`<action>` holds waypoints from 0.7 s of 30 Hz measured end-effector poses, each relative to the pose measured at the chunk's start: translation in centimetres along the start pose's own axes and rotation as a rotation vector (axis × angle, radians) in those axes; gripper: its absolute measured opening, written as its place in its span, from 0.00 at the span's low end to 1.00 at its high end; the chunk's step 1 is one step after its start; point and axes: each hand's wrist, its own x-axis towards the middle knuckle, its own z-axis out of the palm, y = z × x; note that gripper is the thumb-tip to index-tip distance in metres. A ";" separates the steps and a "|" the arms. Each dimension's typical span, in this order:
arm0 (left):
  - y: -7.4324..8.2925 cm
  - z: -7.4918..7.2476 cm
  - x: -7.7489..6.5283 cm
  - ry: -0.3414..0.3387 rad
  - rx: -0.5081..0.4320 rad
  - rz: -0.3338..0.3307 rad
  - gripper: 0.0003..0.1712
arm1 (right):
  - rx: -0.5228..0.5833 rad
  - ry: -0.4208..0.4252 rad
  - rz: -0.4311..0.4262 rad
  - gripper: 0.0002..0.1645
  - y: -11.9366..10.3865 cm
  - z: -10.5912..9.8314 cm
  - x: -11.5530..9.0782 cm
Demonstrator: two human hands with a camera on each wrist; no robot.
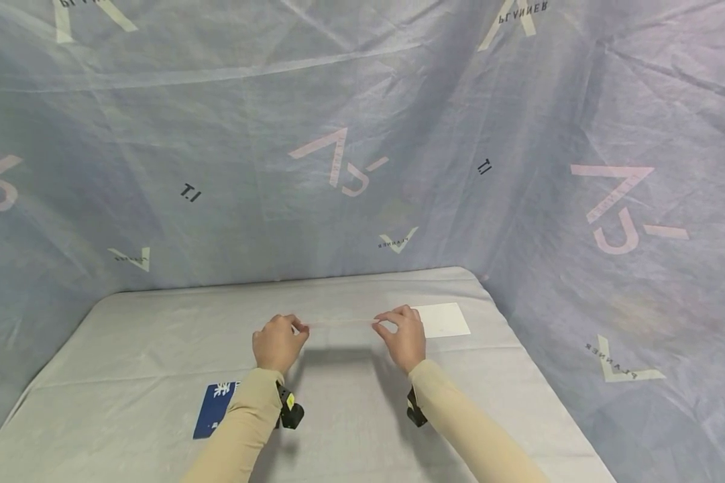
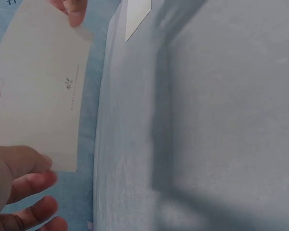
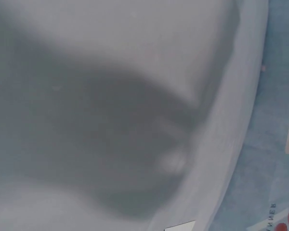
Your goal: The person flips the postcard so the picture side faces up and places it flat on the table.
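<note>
The blue booklet (image 1: 208, 412) at far left sits on the tabletop (image 1: 127, 335), partly hidden behind our left sleeve (image 1: 238, 426), so we'd watch that the cuff doesn't drag it. Our left hand (image 1: 277, 343) pinches one end of the white printed sheet (image 2: 38, 96), thumb against its printed face, other fingers loose and a little apart. The sheet's up off the tabletop, strung between both hands and pretty much edge-on in the head view. To handle it well, we'd go easy: light, even tension, both ends level, since thin paper like this could probably crease or slip. Our right hand (image 1: 407, 339) has thumb and index clamped on the other end in a loop, right sleeve (image 1: 467, 419) slanting in from lower right, roughly mirroring the left. Past it, a white card (image 1: 445, 320) lies flat, so we'd mind not brushing it.
</note>
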 end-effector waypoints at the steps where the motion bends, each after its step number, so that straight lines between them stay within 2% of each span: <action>1: -0.1 0.0 0.0 -0.013 -0.010 -0.005 0.08 | -0.002 0.001 -0.004 0.07 0.0 0.0 0.0; 6: -0.2 -0.3 0.1 -0.100 -0.074 -0.044 0.10 | -0.024 0.033 -0.043 0.07 0.4 -0.1 0.0; 12: -0.1 -0.8 0.3 -0.230 -0.226 -0.124 0.18 | -0.029 0.081 -0.075 0.06 1.1 0.0 -0.1; 15: 0.0 -1.0 0.3 -0.253 -0.269 -0.150 0.23 | -0.033 0.100 -0.086 0.06 1.2 0.0 -0.1; 21: 0.1 -1.2 0.5 -0.265 -0.275 -0.168 0.26 | -0.047 0.117 -0.084 0.08 1.1 0.1 -0.2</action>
